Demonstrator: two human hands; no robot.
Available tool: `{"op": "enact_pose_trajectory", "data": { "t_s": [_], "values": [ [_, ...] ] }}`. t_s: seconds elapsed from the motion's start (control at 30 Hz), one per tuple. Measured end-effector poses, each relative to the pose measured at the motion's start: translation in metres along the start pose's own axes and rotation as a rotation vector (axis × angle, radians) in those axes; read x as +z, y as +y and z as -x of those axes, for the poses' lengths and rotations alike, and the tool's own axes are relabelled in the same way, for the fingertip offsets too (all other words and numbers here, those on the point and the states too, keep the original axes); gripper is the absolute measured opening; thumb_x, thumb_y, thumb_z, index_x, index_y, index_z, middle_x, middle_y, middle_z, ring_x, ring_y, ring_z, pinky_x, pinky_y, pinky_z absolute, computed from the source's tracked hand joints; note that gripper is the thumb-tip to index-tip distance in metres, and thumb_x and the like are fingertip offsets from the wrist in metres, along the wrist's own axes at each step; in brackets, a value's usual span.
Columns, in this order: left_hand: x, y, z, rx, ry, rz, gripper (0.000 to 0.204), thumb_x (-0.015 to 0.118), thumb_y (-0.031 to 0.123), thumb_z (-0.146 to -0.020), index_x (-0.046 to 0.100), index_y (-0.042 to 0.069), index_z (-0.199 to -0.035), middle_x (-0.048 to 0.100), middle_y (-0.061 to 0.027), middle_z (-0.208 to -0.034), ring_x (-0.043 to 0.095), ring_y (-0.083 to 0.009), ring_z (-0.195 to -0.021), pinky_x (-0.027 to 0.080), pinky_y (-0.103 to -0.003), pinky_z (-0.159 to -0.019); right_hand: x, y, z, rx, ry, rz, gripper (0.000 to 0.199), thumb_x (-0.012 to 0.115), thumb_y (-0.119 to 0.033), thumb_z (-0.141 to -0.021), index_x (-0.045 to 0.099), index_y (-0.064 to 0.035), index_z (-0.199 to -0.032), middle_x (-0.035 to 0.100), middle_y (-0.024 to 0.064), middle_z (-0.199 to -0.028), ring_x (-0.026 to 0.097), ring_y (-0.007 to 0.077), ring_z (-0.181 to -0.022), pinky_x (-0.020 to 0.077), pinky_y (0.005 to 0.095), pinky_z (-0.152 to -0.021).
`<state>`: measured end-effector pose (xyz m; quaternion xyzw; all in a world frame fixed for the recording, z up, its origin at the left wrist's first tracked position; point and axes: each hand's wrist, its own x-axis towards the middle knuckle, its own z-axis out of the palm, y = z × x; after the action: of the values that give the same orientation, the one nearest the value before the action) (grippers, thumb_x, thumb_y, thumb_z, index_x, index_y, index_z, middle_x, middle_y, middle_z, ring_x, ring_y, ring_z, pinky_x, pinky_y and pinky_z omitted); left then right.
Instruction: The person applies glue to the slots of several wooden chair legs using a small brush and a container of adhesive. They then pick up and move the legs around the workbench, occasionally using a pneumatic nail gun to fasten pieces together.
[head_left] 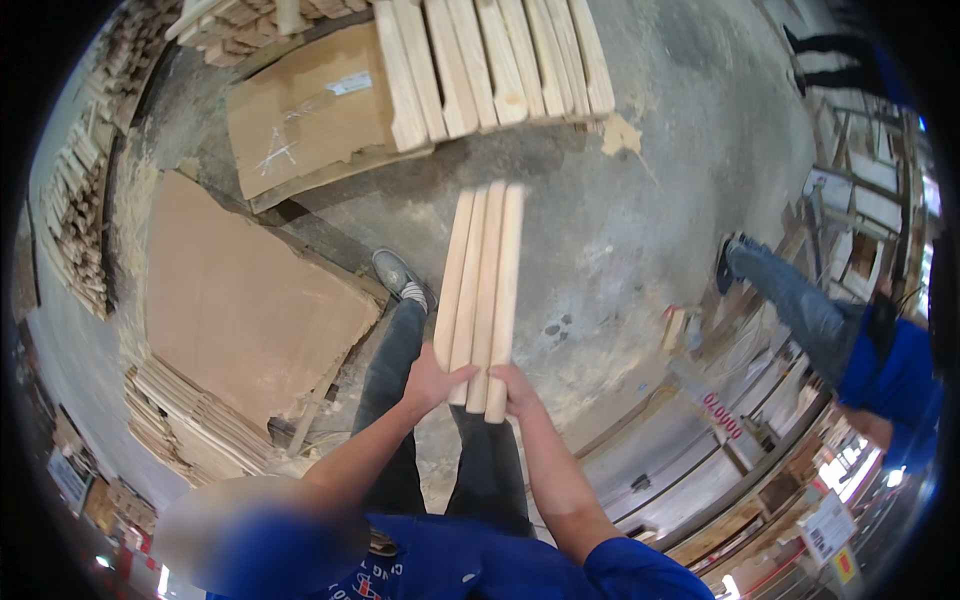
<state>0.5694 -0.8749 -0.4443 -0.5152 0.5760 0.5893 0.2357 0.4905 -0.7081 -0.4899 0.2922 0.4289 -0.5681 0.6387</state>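
Observation:
Several long, pale wooden bars [483, 290] lie side by side in a bundle held out in front of me, pointing away over the floor. My left hand [430, 382] is closed around the left side of the bundle near its close end, thumb on top. On the opposite side my right hand [513, 386] grips the bundle, its thumb also over the bars. The undersides of the bars and most of my fingers are hidden. Beyond the bars' far ends, a row of similar wooden pieces [495, 65] is stacked on a pallet.
A cardboard sheet [310, 110] covers the pallet beside that row. At left lies another large brown sheet [240, 290], with stacked wood strips [190, 410] at its near edge. Wood piles [75, 210] stand farther left. A person in blue [850, 335] is at right, near metal-framed equipment.

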Motion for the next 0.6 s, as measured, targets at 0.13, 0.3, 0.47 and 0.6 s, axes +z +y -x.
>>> {"op": "enact_pose_trajectory", "data": {
  "t_s": [0.13,0.3,0.47,0.6],
  "values": [
    [0.044,-0.002,-0.042,0.209,0.097,-0.075,0.083,0.079,0.037,-0.063,0.039,-0.002,-0.125,0.062,-0.0215,-0.107,0.062,-0.0345,-0.1,0.049,-0.04,-0.084,-0.061,0.002,-0.05,-0.027,0.069,-0.137,0.056,0.055,-0.019,-0.081,0.039,0.0012,-0.131,0.057,0.0185,-0.116,0.059,0.0314,-0.104,0.05,0.045,-0.089],
    [0.084,-0.03,-0.164,0.199,0.151,-0.235,0.082,0.078,0.041,-0.062,0.04,-0.001,-0.12,0.062,-0.0235,-0.103,0.061,-0.0368,-0.098,0.049,-0.042,-0.083,-0.092,-0.012,-0.152,0.044,0.16,-0.337,0.053,0.056,-0.031,-0.083,0.047,0.0011,-0.124,0.06,0.0174,-0.11,0.061,0.0283,-0.098,0.0509,0.0428,-0.085],
    [0.102,-0.057,-0.182,0.072,0.148,-0.363,0.076,0.077,0.04,-0.064,0.042,-0.003,-0.115,0.062,-0.0237,-0.102,0.062,-0.0358,-0.096,0.049,-0.041,-0.081,-0.123,0.015,-0.175,-0.138,0.122,-0.074,0.05,0.061,-0.023,-0.079,0.049,0.0027,-0.12,0.06,0.0172,-0.103,0.062,0.0268,-0.093,0.0514,0.0407,-0.081],
    [0.084,-0.053,-0.144,0.109,0.204,-0.228,0.07,0.078,0.034,-0.065,0.044,-0.001,-0.115,0.062,-0.0219,-0.104,0.062,-0.0329,-0.097,0.049,-0.04,-0.083,-0.1,0.016,-0.147,-0.134,0.108,-0.058,0.05,0.06,-0.014,-0.076,0.048,0.0034,-0.121,0.06,0.019,-0.106,0.061,0.0282,-0.095,0.0508,0.0404,-0.082]
  ]
}}
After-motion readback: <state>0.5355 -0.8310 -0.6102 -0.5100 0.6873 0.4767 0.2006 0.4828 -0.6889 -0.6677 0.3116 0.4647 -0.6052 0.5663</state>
